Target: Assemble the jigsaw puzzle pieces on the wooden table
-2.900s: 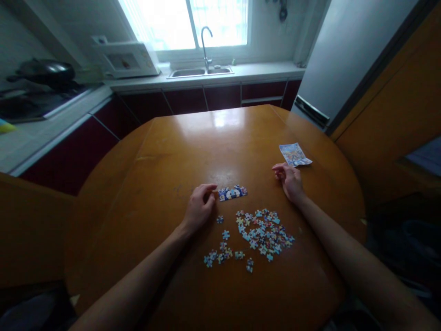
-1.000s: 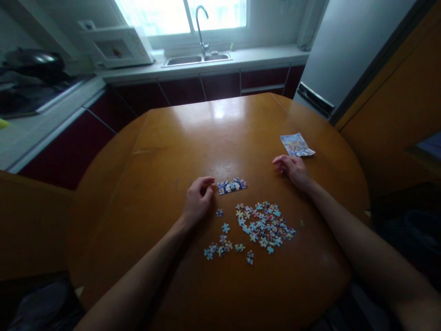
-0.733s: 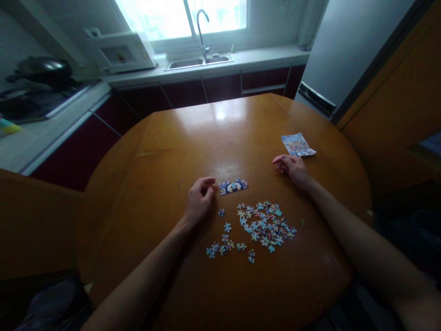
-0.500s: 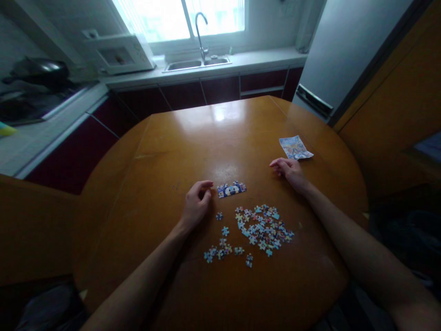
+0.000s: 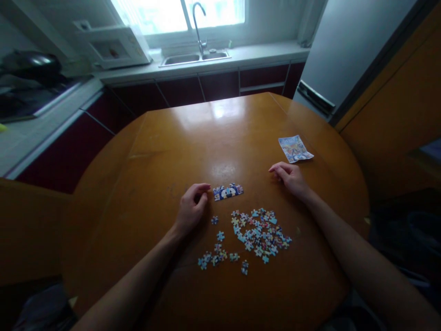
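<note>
A small joined section of jigsaw puzzle [image 5: 228,191] lies on the table, showing a blue and white cartoon face with a knobbed upper edge. At its left end rests my left hand [image 5: 193,205], fingers curved and thumb apart, fingertips close to the section's edge. My right hand [image 5: 288,177] lies farther right on the wood, loosely bent with the forefinger pointing left; nothing shows in it. Just beyond it is a creased printed picture sheet [image 5: 295,148]. Loose jigsaw pieces [image 5: 260,234] are spread between my forearms, and a smaller group of pieces [image 5: 212,258] lies nearer me.
The wooden table [image 5: 193,138] has rounded ends. Behind it run a counter with a sink [image 5: 182,59] and tap, and a white microwave [image 5: 113,48]. A dark pan [image 5: 32,64] sits on the stove at left; a pale fridge [image 5: 354,50] stands at right.
The view has shifted slightly, so the puzzle and pieces appear a little lower and farther left. My right fingers look slightly more curled. Both hands stay in about the same places on the table.
</note>
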`<control>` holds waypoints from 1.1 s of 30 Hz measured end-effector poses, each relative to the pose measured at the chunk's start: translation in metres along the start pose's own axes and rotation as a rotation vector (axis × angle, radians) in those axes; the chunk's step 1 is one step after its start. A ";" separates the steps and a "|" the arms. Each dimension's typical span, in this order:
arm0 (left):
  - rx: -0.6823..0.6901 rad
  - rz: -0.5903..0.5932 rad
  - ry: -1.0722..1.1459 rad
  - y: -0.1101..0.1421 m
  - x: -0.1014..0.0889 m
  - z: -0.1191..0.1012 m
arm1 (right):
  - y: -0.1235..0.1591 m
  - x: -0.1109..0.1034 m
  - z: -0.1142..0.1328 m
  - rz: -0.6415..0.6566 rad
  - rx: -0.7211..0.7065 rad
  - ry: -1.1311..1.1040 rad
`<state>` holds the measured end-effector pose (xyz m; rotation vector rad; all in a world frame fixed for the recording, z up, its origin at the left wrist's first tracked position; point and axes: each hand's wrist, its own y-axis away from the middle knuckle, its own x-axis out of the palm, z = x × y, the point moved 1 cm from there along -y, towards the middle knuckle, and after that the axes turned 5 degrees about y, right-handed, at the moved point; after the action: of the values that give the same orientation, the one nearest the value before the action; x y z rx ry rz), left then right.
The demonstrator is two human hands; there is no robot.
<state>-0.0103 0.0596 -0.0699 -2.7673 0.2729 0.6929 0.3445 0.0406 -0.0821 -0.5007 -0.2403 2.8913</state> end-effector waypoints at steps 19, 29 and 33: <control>0.040 0.027 0.004 0.003 -0.001 -0.002 | 0.004 0.004 0.008 0.076 -0.115 0.270; 0.223 0.120 -0.040 0.012 -0.003 -0.015 | 0.004 0.004 0.007 0.077 -0.110 0.277; 0.294 0.188 -0.067 0.016 -0.002 -0.021 | 0.003 0.003 0.005 0.077 -0.105 0.285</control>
<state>-0.0070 0.0384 -0.0543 -2.4547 0.5780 0.7240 0.3392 0.0374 -0.0793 -0.9496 -0.3354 2.8436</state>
